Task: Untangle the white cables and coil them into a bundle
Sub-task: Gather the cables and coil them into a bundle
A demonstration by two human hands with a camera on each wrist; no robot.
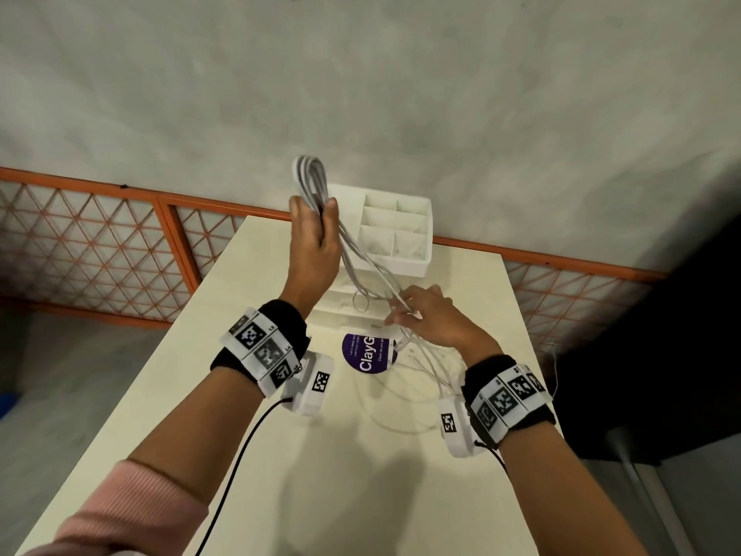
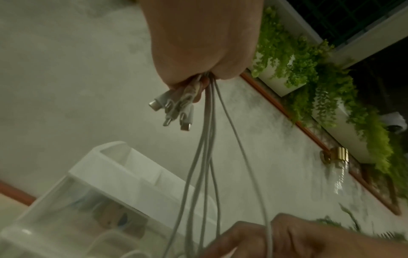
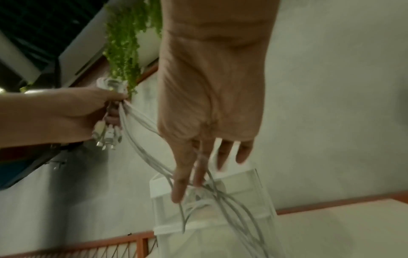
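Note:
Several white cables [image 1: 363, 270] run from my raised left hand [image 1: 320, 212] down to my right hand [image 1: 403, 311]. My left hand grips them as a bunch, with a folded loop [image 1: 308, 174] standing above the fist. In the left wrist view the connectors [image 2: 174, 108] stick out under that hand [image 2: 203, 52] and the strands [image 2: 205, 157] hang down. My right hand [image 3: 192, 183] has the strands [image 3: 223, 197] pinched between its first two digits, the other fingers straight. More slack cable [image 1: 417, 379] lies tangled on the table under my right wrist.
A white compartment organizer [image 1: 401, 230] stands at the table's [image 1: 320, 475] far edge, just behind both hands. A round purple label [image 1: 367, 353] lies on the table between my wrists. An orange lattice railing [image 1: 100, 242] runs behind the table; a dark object stands at the right.

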